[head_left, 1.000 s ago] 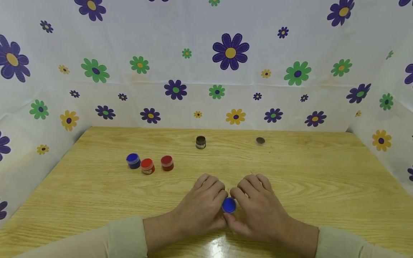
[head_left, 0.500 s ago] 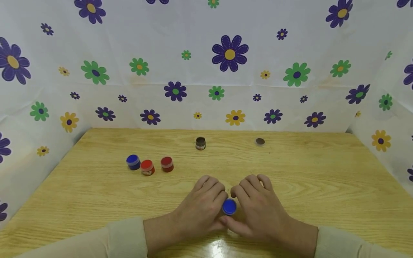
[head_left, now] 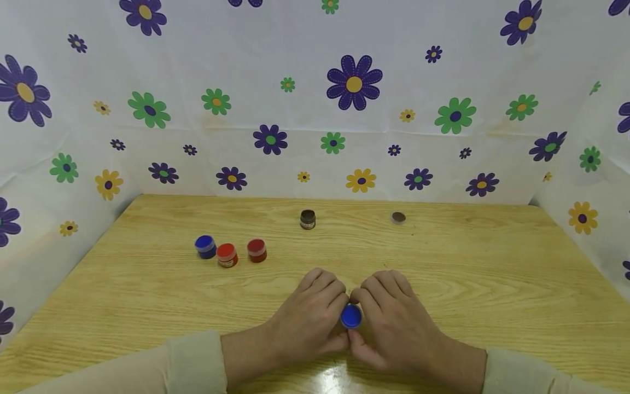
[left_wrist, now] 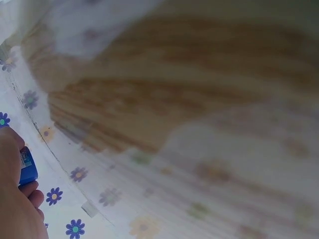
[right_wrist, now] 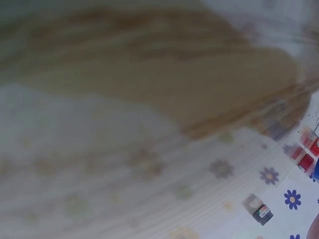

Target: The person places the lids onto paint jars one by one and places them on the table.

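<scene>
"What does the head view show?"

"The left hand (head_left: 307,317) and right hand (head_left: 396,323), both clamped on one blue jar (head_left: 351,316), between them at the near side of the bench (head_left: 492,262)."

"What's in it?"

"Blue right across the top; I can't tell lid from paint."

"And the others?"

"Four more. On the left, a second blue jar (head_left: 205,247) just beside a red jar (head_left: 227,255), with a dark red jar (head_left: 257,250) near them. Farther back, a black jar (head_left: 307,220) looks uncovered and dark inside."

"So five jars: two blue, one red, one dark red, one black. Any loose lids?"

"One round lid (head_left: 398,218), it seems, dark in the middle, well to the right of the black jar. Flowered cloth (head_left: 295,54) stands behind."

"Left wrist view?"

"Fingers and thumb grip the blue jar, part of a label showing. The rest is blurred."

"Right wrist?"

"Red, dark red and black jars, one each, plus a blue edge; I can't say which blue jar. Only a sliver of hand shows."
</scene>
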The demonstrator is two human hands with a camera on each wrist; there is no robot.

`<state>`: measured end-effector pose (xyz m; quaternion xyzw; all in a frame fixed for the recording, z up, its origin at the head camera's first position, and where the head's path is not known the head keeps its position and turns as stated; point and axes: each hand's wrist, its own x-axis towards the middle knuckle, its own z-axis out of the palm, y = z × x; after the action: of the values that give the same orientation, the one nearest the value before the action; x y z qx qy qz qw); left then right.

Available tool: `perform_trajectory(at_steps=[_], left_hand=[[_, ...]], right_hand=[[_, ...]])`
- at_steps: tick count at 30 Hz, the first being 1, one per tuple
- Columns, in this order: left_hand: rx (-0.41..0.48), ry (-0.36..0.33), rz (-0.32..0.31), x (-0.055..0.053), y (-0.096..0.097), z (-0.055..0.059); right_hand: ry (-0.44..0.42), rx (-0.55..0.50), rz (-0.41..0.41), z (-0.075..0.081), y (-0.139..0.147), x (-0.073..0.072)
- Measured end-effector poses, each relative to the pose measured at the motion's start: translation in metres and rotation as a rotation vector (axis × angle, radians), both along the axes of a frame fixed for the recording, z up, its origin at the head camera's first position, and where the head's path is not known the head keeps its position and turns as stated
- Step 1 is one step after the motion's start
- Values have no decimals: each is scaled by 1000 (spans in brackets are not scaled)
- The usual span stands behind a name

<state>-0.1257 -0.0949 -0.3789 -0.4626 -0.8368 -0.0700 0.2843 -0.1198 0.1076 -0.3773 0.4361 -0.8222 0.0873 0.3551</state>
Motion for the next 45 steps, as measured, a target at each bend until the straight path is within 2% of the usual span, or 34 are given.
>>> perform_trajectory(at_steps=[7, 21, 28, 32, 39, 45], left_hand=[[-14, -14, 8, 1, 0, 1], [-32, 21, 21, 0, 0, -1], [-58, 16, 30, 0, -1, -1], [-48, 24, 30, 0, -1, -2], [0, 15, 18, -1, 1, -2], [2, 53, 18, -1, 2, -2]], right_hand=[[-2, 8, -13, -1, 0, 0], [-14, 23, -55, -1, 1, 1], [-58, 27, -65, 0, 2, 1], [-67, 9, -38, 0, 2, 1], [-19, -25, 13, 1, 1, 0], [-49, 0, -1, 0, 2, 1]])
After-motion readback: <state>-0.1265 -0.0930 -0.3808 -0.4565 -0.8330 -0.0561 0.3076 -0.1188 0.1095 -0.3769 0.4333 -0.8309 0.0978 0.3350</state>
